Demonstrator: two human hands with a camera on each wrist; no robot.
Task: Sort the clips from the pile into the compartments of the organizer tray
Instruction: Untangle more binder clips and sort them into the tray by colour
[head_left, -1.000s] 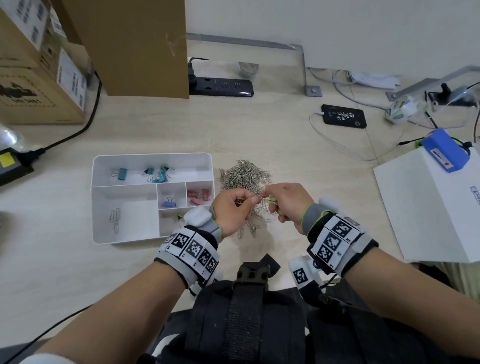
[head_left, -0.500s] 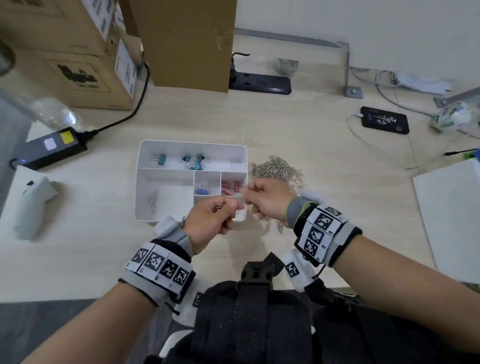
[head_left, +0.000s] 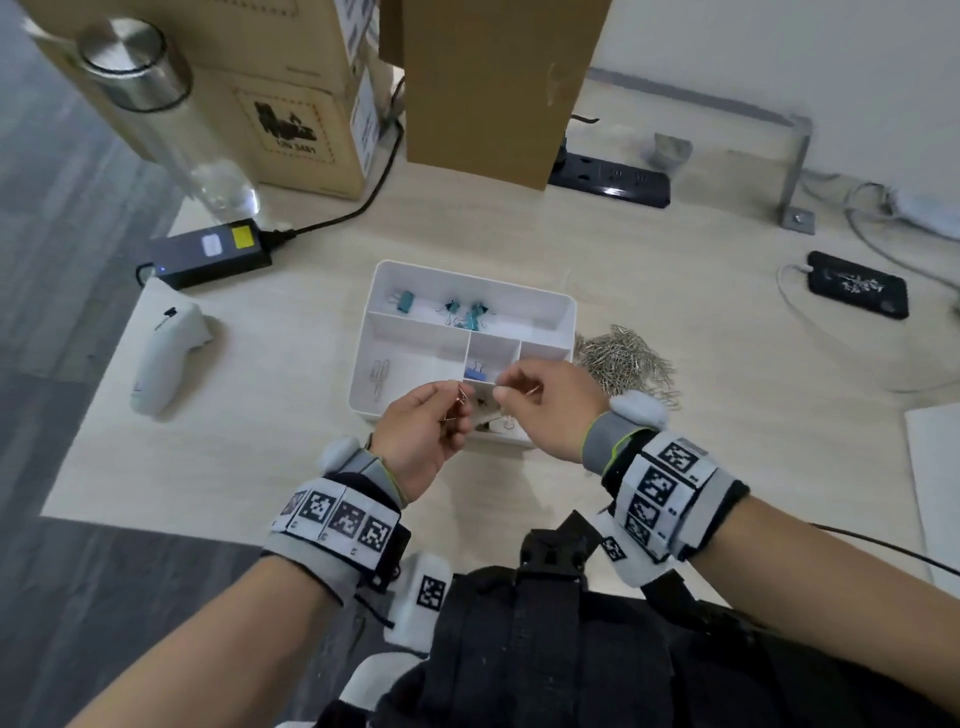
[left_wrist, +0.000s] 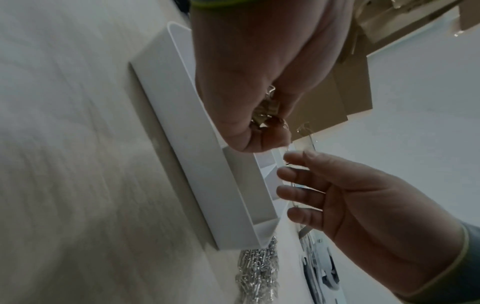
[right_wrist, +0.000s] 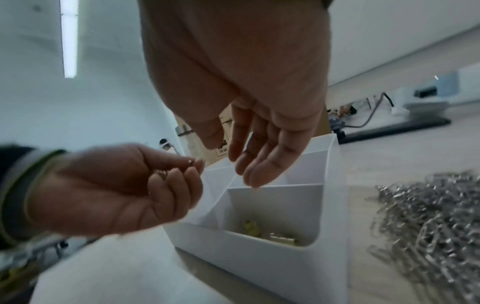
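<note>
The white organizer tray holds teal binder clips at the back, a blue one in the middle and silver paper clips on the left. Yellowish clips lie in its near right compartment. My left hand hovers over the tray's front edge, its fingers curled round a few small clips. My right hand hangs just above the near compartments, fingers straight and spread, nothing plainly in it. The pile of silver paper clips lies right of the tray.
A power adapter and a white controller lie left of the tray. Behind it stand cardboard boxes, a steel-capped bottle and a power strip. A phone with cables lies far right.
Both hands have moved left from the pile to above the tray's front compartments. The right hand's fingers, pinched together before, are now spread. The left hand still holds clips.
</note>
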